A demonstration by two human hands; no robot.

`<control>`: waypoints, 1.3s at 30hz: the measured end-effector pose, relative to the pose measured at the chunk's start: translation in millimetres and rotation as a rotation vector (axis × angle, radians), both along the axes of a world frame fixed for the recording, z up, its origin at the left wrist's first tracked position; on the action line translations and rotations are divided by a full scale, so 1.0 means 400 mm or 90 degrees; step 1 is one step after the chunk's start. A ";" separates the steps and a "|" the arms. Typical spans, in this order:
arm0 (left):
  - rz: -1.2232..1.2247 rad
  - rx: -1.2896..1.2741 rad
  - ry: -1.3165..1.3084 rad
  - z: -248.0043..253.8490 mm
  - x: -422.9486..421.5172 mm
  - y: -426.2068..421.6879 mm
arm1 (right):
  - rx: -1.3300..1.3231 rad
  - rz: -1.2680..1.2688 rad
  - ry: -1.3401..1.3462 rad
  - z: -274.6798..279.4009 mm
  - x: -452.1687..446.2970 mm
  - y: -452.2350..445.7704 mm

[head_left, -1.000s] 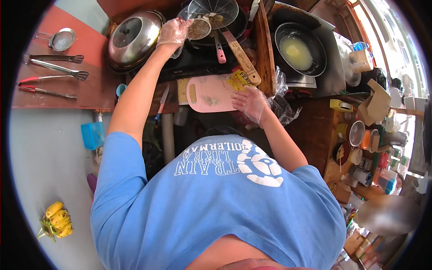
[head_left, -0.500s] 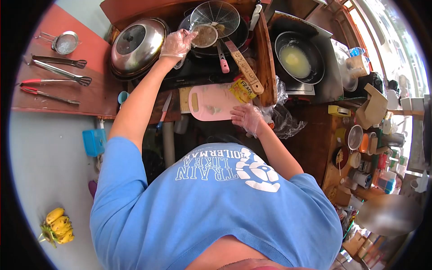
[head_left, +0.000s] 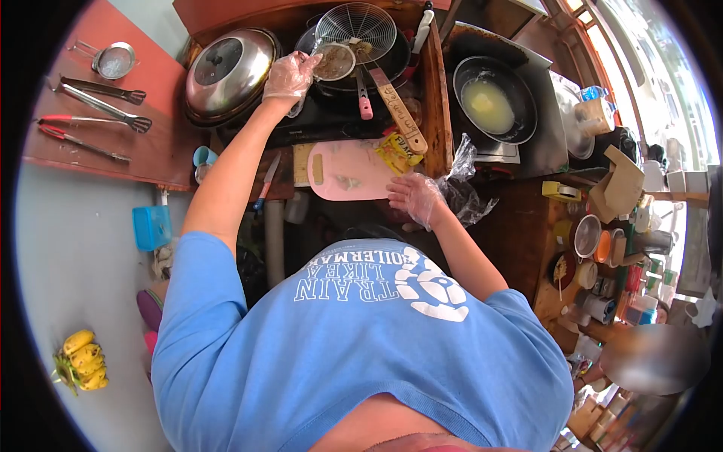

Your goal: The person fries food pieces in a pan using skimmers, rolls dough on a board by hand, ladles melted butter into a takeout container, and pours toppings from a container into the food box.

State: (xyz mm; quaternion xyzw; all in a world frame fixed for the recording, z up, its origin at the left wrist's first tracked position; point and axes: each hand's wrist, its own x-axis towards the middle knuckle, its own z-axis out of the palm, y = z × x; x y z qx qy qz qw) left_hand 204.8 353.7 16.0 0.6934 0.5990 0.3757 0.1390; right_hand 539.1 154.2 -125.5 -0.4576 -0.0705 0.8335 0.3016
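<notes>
My left hand [head_left: 288, 77], in a clear plastic glove, is closed at the edge of a small round strainer [head_left: 335, 62] with brown matter in it. The strainer is above a dark pan [head_left: 320, 38], where a large wire skimmer [head_left: 355, 30] with a wooden handle also rests. A pink-handled utensil [head_left: 364, 102] points toward me from the pan. My right hand [head_left: 413, 196], gloved too, is open with fingers stretched beside the pink cutting board [head_left: 348, 162]. A yellow packet [head_left: 398, 154] lies on the board's right end, partly under the skimmer handle.
A lidded pan [head_left: 230, 75] stands on the left of the stove. To the right, a black frying pan [head_left: 495, 99] holds yellowish liquid. A knife [head_left: 267, 181] lies left of the board. Several tongs [head_left: 98, 105] are on the red-brown counter. Crumpled clear plastic [head_left: 467, 192] is beside my right hand.
The whole view has shifted slightly. My left hand still holds the small strainer over the pan, and my right hand stays open by the board.
</notes>
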 end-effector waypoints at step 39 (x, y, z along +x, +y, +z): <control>-0.040 0.044 -0.103 -0.025 -0.029 0.057 | -0.101 0.234 -0.409 -0.212 0.229 -0.408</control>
